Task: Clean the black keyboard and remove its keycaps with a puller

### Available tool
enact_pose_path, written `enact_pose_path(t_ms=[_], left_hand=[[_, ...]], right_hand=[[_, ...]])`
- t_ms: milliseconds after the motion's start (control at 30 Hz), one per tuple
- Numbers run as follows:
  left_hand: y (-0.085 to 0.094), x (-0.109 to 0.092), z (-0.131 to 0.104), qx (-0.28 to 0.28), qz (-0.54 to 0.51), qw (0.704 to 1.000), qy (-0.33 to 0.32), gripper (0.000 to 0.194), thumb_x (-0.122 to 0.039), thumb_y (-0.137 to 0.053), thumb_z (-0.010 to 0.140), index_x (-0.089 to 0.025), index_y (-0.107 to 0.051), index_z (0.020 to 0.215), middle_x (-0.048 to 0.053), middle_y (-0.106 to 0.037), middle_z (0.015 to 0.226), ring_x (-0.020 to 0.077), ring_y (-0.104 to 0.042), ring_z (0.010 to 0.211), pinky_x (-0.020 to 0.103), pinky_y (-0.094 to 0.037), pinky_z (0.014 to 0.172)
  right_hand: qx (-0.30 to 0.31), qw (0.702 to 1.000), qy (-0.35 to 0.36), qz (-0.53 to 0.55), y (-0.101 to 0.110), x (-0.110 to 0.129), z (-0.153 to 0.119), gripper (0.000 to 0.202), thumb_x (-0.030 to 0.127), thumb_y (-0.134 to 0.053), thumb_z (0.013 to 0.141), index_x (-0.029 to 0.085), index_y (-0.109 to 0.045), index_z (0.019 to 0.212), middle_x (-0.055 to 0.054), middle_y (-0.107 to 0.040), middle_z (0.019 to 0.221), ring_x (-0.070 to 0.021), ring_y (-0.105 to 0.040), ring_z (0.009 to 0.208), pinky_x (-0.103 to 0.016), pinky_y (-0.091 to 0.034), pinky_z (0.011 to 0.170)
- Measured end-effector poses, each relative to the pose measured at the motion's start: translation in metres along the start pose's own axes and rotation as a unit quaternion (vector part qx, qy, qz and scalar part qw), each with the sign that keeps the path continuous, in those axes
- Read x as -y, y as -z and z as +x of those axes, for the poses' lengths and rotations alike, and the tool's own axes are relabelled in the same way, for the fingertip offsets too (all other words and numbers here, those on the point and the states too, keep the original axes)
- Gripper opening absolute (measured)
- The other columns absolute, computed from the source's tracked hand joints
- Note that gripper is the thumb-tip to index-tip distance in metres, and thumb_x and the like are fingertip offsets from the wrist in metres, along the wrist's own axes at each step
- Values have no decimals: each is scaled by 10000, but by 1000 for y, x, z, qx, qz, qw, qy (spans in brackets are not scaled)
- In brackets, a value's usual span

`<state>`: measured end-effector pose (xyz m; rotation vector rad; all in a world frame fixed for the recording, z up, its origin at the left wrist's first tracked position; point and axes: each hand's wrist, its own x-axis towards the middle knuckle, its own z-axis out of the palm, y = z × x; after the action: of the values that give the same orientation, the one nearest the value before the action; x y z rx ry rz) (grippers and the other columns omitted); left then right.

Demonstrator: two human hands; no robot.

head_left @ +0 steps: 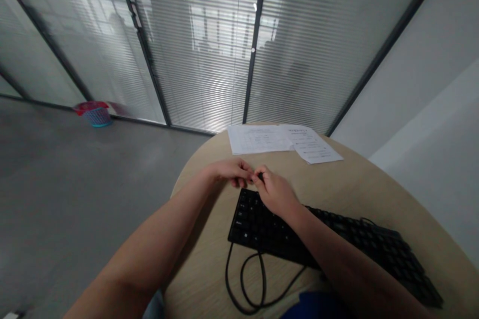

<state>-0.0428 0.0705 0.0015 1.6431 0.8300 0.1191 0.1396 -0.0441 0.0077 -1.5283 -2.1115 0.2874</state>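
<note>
Head view: both hands are up over the table (pixel 209 264), fingertips meeting just past the far left corner of a black keyboard (pixel 258 224). The right hand (pixel 276 190) has its thumb and index finger pinched around a small dark piece (pixel 260 176), too tiny for me to say what it is. The left hand (pixel 236 172) is palm down with its fingers curled, tips right up against the right hand's; can't tell if it's gripping that bit too.

The keyboard lies on the wood-look top, right forearm crossing above it. More black keys show past the arm, but I can't tell if that's the same board or a 2nd one. A black cable (pixel 226 271) loops in front of its left end.

2 printed sheets (pixel 260 140) overlap at the table's far edge. Over on the grey floor (pixel 112 184), a blue basket (pixel 99 117) with something red on top sits by the glass partition (pixel 202 84).
</note>
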Motion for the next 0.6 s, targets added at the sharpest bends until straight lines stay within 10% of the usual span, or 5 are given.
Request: enact_pose_path(t_ms=[400,600], left_hand=[[-2,-2,8,-126,64,988,65,303,-367,-612,849,-144,-729,1018,55,-752,746,126,-680,614,184,-492,508],[-15,-19,42,-212,222,950,66,252,-316,-544,896,-145,-728,925,44,-699,633,161,-654,545,255,-523,553]], right_hand=[[-123,988,-69,59,1,-16,8,233,373,-411,1020,218,-584,998,-80,-728,871,-242,-666,776,-315,-369,658],[-282,898,-126,315,-6,-35,18,311,508,-407,978,236,-542,913,-22,-632,747,-213,-594,698,-312,-409,646]])
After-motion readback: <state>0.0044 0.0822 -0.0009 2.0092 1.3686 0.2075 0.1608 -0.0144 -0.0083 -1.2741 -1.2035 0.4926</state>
